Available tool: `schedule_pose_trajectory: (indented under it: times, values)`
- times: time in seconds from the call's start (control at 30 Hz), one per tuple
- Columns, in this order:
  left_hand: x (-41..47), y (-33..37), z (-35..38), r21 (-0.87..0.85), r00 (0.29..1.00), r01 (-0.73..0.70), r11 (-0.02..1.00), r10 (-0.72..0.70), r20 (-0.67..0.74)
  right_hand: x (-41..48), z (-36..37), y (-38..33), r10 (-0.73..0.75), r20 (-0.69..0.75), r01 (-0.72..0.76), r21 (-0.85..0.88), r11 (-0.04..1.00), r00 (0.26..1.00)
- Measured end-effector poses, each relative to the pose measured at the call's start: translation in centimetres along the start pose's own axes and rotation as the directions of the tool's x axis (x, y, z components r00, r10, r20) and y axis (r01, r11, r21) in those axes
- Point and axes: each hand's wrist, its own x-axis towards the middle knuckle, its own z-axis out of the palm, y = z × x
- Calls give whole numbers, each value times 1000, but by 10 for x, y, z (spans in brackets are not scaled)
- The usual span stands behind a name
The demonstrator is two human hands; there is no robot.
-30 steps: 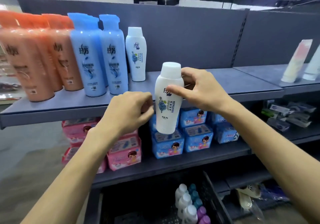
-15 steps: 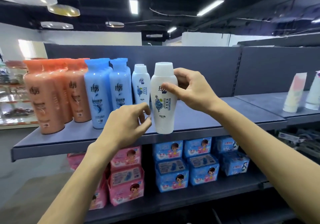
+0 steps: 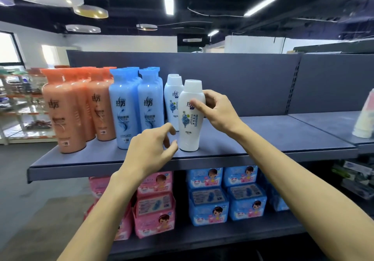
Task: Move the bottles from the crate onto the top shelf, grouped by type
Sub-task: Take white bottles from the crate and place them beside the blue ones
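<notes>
The right hand (image 3: 216, 111) is pinching a white bottle (image 3: 190, 123) near its top, with the thumb in front and the fingers curling round the back. The bottle is standing upright on the top shelf (image 3: 273, 137), just beside the other white bottles (image 3: 172, 103) and a bit in front of them. The left hand (image 3: 151, 151) is hanging low by the bottle's bottom with its fingers loosely bent, holding nothing. It may be touching the bottle, but I cannot tell.

A lot of the job is looking done. Orange bottles (image 3: 66, 115) are standing together at the left, blue bottles (image 3: 125, 111) are next to them, and then the white ones. This bottle is going in with its own kind, and the right hand is not yet letting go. The crate is not showing, so I cannot say how many bottles are waiting in it.
</notes>
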Motion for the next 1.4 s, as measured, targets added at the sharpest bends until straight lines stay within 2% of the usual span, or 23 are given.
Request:
schedule_pose_trajectory:
  times: [0.13, 0.3, 0.5, 0.6, 0.83, 1.07, 1.4]
  values:
    - [0, -4, 5, -10, 1000, -2, 1000, 2, -7, -2, 6, 2, -11, 20, 10, 49, 999, 1000]
    - [1, -1, 9, -17, 1000, -17, 1000, 16, -12, -4, 10, 6, 59, 48, -65, 135, 989, 997]
    - [-4, -2, 12, -44, 1000, -17, 999, 17, 16, -30, 10, 27, 113, 196, -92, -113, 989, 974]
    - [-4, -3, 14, -57, 1000, -20, 998, 21, 19, -38, 11, 35, 133, 227, -79, -231, 970, 965]
    - [0, -15, 25, -42, 1000, 27, 999, -27, 0, -39, 17, 38, 165, 150, -106, -337, 935, 975]
    - [2, -26, 31, -41, 998, 55, 998, -56, -22, -27, 27, 45, 186, 122, -134, -345, 929, 975]
    - [18, -19, 34, -89, 999, -1, 996, -2, -36, 1, 52, 56, 229, 76, -195, -311, 930, 971]
